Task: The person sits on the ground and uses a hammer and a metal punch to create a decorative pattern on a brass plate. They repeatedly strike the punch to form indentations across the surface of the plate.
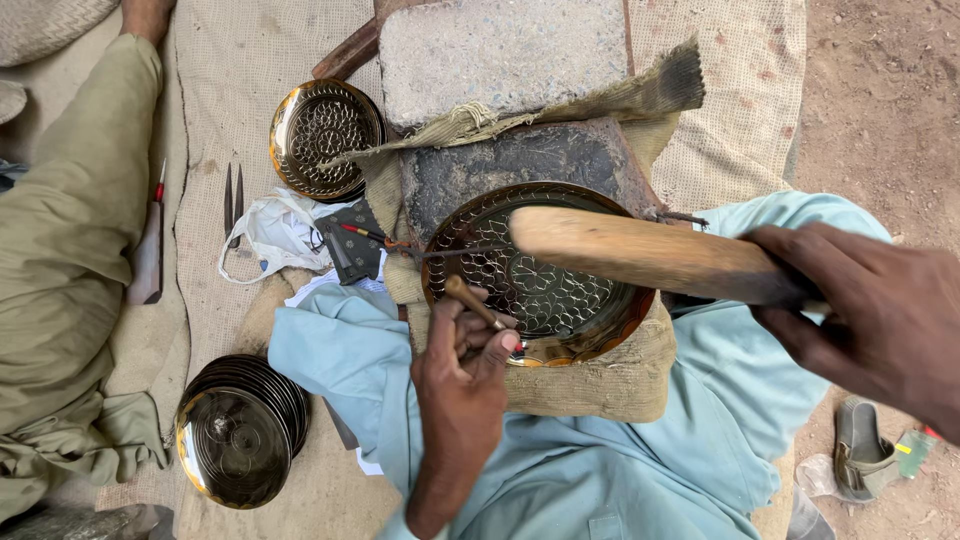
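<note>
A round brass plate [590, 318] with a dark engraved pattern lies on a padded block in my lap. My left hand [468, 372] grips a small chisel [474, 302] with its tip set on the plate's near rim. My right hand [880, 318] holds a long wooden mallet [640, 252] level above the plate, its head over the plate's middle. A thin metal tool with a red tip [372, 236] lies across the plate's left edge.
A stack of dark plates [240, 430] sits at lower left. Another engraved brass plate [325, 136] rests at upper left beside a grey stone slab [500, 55]. Scissors [233, 205], a white bag [278, 232] and another person's sleeve [70, 230] are at left. A sandal [862, 448] lies at right.
</note>
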